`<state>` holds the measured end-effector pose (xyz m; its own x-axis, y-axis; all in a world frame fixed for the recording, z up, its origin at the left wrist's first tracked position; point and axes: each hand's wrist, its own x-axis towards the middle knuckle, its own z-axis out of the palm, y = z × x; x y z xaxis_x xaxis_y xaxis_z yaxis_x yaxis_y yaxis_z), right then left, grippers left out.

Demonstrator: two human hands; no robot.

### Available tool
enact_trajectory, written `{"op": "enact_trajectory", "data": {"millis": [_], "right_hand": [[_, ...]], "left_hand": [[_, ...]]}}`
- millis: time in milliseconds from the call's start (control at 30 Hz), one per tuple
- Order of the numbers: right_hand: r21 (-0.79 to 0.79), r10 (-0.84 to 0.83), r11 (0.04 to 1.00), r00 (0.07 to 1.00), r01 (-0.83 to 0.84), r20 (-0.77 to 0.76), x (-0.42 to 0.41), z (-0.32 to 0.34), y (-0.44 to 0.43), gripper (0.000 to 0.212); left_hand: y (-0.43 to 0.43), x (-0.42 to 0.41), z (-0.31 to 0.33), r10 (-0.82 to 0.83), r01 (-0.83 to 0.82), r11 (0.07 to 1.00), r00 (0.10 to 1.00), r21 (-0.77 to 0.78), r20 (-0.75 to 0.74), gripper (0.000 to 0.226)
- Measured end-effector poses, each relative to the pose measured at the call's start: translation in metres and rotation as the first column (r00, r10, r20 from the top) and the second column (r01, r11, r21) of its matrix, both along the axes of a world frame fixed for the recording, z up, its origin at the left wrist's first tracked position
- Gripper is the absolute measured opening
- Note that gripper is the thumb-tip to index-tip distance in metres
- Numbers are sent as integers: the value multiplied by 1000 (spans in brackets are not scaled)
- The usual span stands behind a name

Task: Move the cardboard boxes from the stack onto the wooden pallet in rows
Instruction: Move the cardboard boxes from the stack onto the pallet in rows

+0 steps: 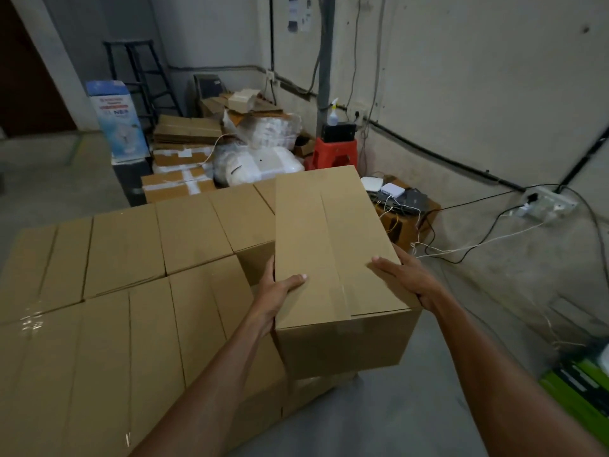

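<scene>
I hold a plain brown cardboard box [333, 255] by its near end, raised above the right edge of the stack. My left hand [276, 298] grips its left side with the thumb on top. My right hand [407, 278] grips its right side, thumb on the lid. Rows of matching cardboard boxes [131, 291] fill the left and centre, packed side by side; the nearest ones carry shiny film. There is a gap in the top layer just under the held box. No wooden pallet is visible.
Bare concrete floor [461, 374] lies to the right. A red plastic stool [334, 153], white sacks [260, 166], taped cartons and a blue fan box [115, 117] crowd the back. A carton with electronics [405, 209] and trailing cables [494, 239] sit by the right wall. Green boxes [580, 387] lie lower right.
</scene>
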<state>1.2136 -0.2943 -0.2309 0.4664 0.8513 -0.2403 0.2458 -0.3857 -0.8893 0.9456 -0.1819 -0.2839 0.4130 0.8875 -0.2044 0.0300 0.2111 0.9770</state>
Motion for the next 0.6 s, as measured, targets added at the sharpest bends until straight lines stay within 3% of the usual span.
{"op": "enact_trajectory", "data": {"millis": [233, 600], "right_hand": [[-34, 117, 992, 991, -119, -62, 60, -17, 29, 48], [-69, 366, 920, 909, -385, -197, 93, -111, 63, 50]], "left_hand": [[0, 51, -31, 66, -67, 993, 998, -96, -13, 96], [-30, 64, -99, 247, -285, 926, 954, -249, -170, 115]]}}
